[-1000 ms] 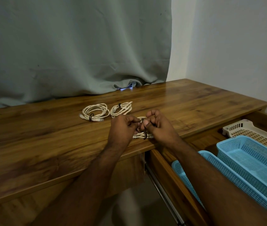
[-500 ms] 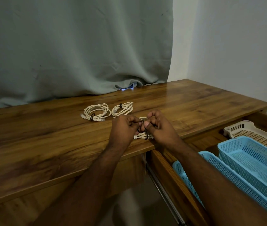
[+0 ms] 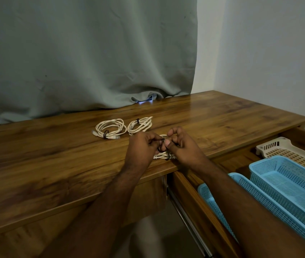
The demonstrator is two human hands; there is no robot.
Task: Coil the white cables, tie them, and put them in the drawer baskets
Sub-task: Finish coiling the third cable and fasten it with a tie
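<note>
A coiled white cable (image 3: 163, 155) lies on the wooden counter (image 3: 54, 164) near its front edge, mostly covered by both hands. The left hand (image 3: 141, 148) and right hand (image 3: 182, 146) meet over it, fingers curled in, each pinching a thin dark tie (image 3: 162, 141) between thumb and fingertips; a dark band also wraps the strands of the cable that show below the hands. Whether the tie is knotted cannot be told.

Just behind the hands lie two more white cables, each coiled and bound with a dark tie: the left coil (image 3: 110, 128) and the right coil (image 3: 140, 124), side by side and nearly touching.

To the right, an open drawer (image 3: 194, 192) holds three perforated baskets: a near blue basket (image 3: 222, 207), a second blue basket (image 3: 286, 175) beyond it, and a cream basket (image 3: 286, 148) farthest back. No cable shows in any of them.

A grey-green curtain (image 3: 84, 53) hangs behind the counter, with a small bluish glow (image 3: 142, 102) under its hem. No brand, label or writing can be read anywhere.
</note>
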